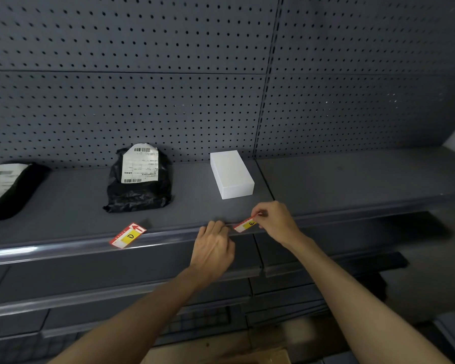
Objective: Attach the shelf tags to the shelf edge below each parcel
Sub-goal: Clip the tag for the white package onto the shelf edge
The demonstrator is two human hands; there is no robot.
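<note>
Your right hand (273, 219) pinches the E tag (245, 225) at the shelf edge (63, 252), below the white box (231, 174); your left hand (213, 248), fingers curled, steadies its near end. Level it, then press along.

Grey pegboard (142, 82) fills the back wall, lower shelves (116, 292) stack up beneath, and maybe a cardboard box (260, 357) sits bottom centre.
</note>
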